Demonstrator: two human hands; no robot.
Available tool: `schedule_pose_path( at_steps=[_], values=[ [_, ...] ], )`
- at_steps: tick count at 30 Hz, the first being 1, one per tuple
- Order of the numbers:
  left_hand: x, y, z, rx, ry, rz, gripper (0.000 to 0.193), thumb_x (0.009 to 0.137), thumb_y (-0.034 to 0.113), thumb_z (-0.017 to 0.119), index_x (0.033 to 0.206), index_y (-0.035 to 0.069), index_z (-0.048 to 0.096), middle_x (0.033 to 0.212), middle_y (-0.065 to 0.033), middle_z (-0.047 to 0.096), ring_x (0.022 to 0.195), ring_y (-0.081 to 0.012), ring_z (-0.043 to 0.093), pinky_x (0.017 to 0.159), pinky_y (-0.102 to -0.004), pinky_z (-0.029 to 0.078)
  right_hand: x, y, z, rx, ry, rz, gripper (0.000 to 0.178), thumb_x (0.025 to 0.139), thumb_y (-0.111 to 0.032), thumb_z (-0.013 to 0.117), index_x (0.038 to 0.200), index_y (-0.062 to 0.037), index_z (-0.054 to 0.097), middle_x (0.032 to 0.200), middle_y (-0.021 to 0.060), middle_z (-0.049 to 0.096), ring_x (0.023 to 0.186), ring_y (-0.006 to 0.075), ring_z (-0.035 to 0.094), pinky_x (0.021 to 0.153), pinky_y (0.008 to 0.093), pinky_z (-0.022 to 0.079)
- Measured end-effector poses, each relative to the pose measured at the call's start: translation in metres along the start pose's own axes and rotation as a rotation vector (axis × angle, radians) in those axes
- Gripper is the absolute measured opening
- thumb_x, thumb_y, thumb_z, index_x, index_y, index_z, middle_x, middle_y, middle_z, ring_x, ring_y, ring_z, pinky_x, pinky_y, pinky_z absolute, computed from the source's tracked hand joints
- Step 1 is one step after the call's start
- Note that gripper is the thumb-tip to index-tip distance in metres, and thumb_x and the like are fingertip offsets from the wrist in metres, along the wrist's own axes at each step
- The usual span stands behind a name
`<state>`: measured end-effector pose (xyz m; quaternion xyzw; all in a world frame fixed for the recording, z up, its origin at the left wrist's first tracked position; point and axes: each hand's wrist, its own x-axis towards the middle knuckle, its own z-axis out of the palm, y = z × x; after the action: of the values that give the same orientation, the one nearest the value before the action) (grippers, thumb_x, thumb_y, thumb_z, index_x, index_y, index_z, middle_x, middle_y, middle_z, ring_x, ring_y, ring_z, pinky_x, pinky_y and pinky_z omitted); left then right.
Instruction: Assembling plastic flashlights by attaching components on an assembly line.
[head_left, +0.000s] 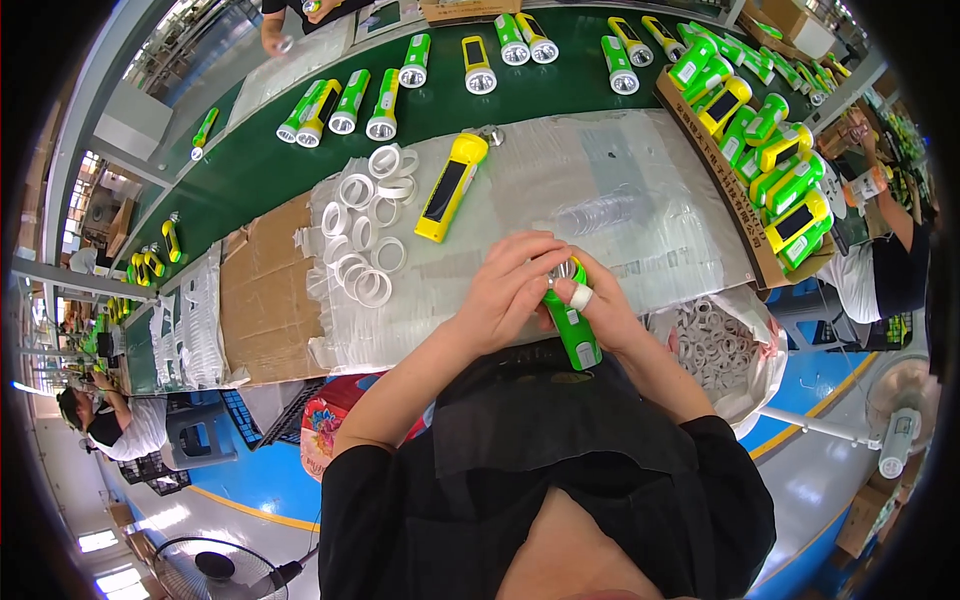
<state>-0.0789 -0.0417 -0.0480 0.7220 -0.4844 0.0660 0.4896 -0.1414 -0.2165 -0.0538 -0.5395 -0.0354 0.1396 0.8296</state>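
Close to my body, over the near edge of the bench, both hands are closed around a green flashlight [575, 338]. Its head end points away from me and is mostly covered by fingers. My left hand [507, 285] wraps the head from the left, fingers over the top. My right hand [598, 292] grips it from the right, with a white band around the thumb. A yellow flashlight [452, 188] with a dark panel lies on the plastic-covered work surface beyond my left hand. Left of it is a loose group of white rings [372, 288].
A cardboard box [712, 160] packed with green and yellow flashlights stands at the right. Several flashlights [350, 100] stand along the green belt [440, 110] at the back. A bag of white rings [715, 345] hangs right of my arm. Other people work at both sides and across.
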Motion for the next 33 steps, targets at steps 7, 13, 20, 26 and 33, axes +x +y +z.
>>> schedule_pose_path(
  at_steps=[7, 13, 20, 26, 33],
  values=[
    [-0.013, 0.005, -0.003, -0.039, 0.11, -0.033, 0.032, 0.093, 0.015, 0.049, 0.117, -0.001, 0.061, 0.12, -0.0143, 0.057, 0.115, -0.0345, 0.051, 0.097, -0.0426, 0.039, 0.006, 0.004, 0.01, 0.004, -0.087, -0.006, 0.039, 0.094, -0.026, 0.057, 0.124, -0.0038, 0.046, 0.096, 0.0077, 0.058, 0.074, 0.0144, 0.062, 0.063, 0.0277, 0.051],
    [-0.02, 0.006, -0.003, -0.054, 0.142, -0.018, 0.032, 0.092, 0.013, 0.045, 0.115, -0.001, 0.062, 0.122, -0.0142, 0.059, 0.117, -0.0345, 0.051, 0.098, -0.0436, 0.038, 0.008, 0.005, 0.02, -0.06, -0.153, -0.016, 0.037, 0.095, -0.028, 0.056, 0.121, -0.0038, 0.046, 0.095, 0.0086, 0.058, 0.073, 0.016, 0.062, 0.063, 0.0283, 0.05],
    [-0.027, 0.009, -0.013, 0.017, 0.208, -0.012, 0.032, 0.09, 0.012, 0.043, 0.113, 0.001, 0.063, 0.122, -0.0133, 0.061, 0.12, -0.0344, 0.051, 0.101, -0.0447, 0.035, 0.014, 0.011, 0.035, -0.024, -0.104, -0.002, 0.043, 0.095, -0.032, 0.056, 0.126, -0.0039, 0.044, 0.107, 0.0125, 0.055, 0.084, 0.0194, 0.062, 0.071, 0.0324, 0.051],
    [-0.022, 0.015, -0.033, 0.139, 0.376, -0.005, 0.037, 0.088, 0.01, 0.047, 0.122, 0.0, 0.059, 0.136, -0.0169, 0.051, 0.128, -0.0352, 0.045, 0.105, -0.0464, 0.031, 0.048, 0.008, 0.032, -0.123, -0.251, -0.295, 0.048, 0.091, -0.032, 0.063, 0.126, -0.0049, 0.044, 0.1, 0.0106, 0.058, 0.078, 0.0179, 0.061, 0.068, 0.0312, 0.05],
    [-0.037, -0.023, -0.13, 0.767, -0.093, -0.307, 0.052, 0.074, 0.015, 0.071, 0.125, 0.015, 0.059, 0.122, -0.0073, 0.06, 0.118, -0.0286, 0.051, 0.095, -0.0419, 0.037, 0.082, 0.008, 0.025, -0.108, -0.142, -0.395, 0.039, 0.092, -0.024, 0.061, 0.122, -0.0052, 0.044, 0.086, 0.0073, 0.058, 0.07, 0.0139, 0.058, 0.063, 0.0286, 0.049]
  ],
)
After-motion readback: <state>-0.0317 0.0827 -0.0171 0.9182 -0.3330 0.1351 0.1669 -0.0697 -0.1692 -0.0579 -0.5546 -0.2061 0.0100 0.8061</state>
